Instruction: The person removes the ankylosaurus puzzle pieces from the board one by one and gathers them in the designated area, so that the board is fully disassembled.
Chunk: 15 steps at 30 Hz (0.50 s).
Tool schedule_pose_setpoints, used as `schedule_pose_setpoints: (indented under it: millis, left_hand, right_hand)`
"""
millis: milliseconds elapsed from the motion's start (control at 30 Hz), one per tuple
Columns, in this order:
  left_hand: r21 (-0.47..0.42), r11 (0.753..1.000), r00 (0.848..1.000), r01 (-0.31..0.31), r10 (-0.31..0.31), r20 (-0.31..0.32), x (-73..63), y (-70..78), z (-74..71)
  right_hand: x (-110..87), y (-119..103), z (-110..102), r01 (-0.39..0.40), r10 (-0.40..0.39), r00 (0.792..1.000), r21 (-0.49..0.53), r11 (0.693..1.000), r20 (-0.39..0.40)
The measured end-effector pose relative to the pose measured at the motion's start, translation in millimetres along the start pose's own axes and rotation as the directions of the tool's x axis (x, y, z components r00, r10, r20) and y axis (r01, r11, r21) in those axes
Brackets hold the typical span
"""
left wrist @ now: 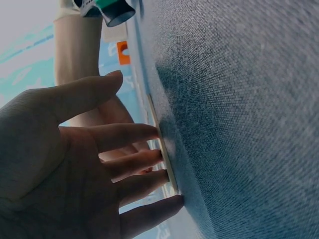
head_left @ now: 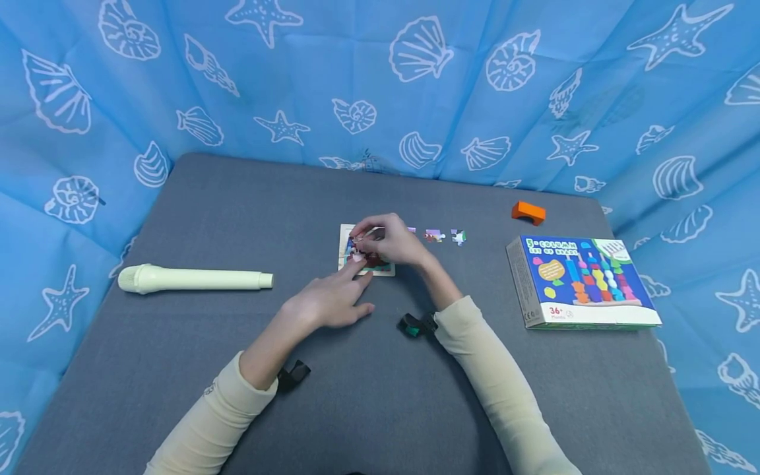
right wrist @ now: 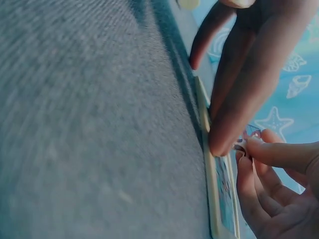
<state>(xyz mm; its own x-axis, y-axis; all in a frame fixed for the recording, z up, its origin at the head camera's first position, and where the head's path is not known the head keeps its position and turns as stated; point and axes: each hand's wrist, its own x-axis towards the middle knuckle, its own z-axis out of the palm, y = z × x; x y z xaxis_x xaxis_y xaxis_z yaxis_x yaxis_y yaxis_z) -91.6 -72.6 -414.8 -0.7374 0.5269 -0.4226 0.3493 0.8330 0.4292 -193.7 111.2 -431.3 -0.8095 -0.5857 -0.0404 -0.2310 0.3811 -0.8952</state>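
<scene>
Beyond the left grip [head_left: 326,300] and the right grip [head_left: 392,241] hangs a blue curtain [head_left: 368,53] with white sea-life outlines, and beneath them spreads the gray surface [head_left: 368,409]. A bead-set box [head_left: 584,284] lies well to the right grip's right; a pale green microphone [head_left: 196,278], left of the left grip. Under both is the puzzle tray [head_left: 344,241], where the left grip, grasping nothing, rests extended fingertips. An orange block [head_left: 528,212] lies farther right of the right grip, loose pieces [head_left: 435,235] just beside it. The right grip pinches a small puzzle piece [right wrist: 240,146] over the tray.
</scene>
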Motion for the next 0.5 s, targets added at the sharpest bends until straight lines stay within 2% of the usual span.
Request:
schedule_pose_setpoints:
  millis: [167,500]
  left_hand:
    - [-0.002,1.000,1.000,0.008,-0.008,0.003,-8.4,9.2,-7.8]
    - [0.015,0.999,0.999,0.031,-0.032,0.008,-10.2,12.9,-9.0]
  right_hand:
    - [-12.4,3.5,-13.7,-0.045,0.046,0.999,0.050,0.998,-0.026]
    - [-47.8,16.1,-51.5,-0.114,0.114,0.991,0.004,0.993,-0.073]
